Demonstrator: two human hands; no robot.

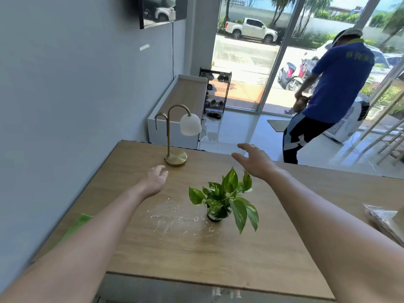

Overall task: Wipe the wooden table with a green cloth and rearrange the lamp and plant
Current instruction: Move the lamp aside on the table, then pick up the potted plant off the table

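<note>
Both my arms are stretched out over the wooden surface point(251, 254), and neither hand carries anything. My left hand point(155, 179) hangs just short of the round brass base of the lamp point(176, 159), its grip loose with fingers half curled and apart, touching nothing I can make out. My right hand point(254, 160) is held higher and farther out, beyond the potted pothos plant point(223, 201), its grip spread wide and empty.

The lamp stands upright near the far edge, its white shade hanging past that edge. The plant sits upright near the middle in a small dark pot. Just beside the pot on its left, a scatter of white crumbs or powder point(175, 218) lies across the wood; that is presumably what needs wiping. The green cloth point(76, 225) lies at the left edge, partly hidden under my left forearm and not yet in use.

I judge the hands are placed to lift the lamp first, left near the base and right ready to steady the stem or shade, since both items stand in the way of a clean sweep. A crinkled plastic bag point(381, 217) rests at the right edge, well apart.
</note>
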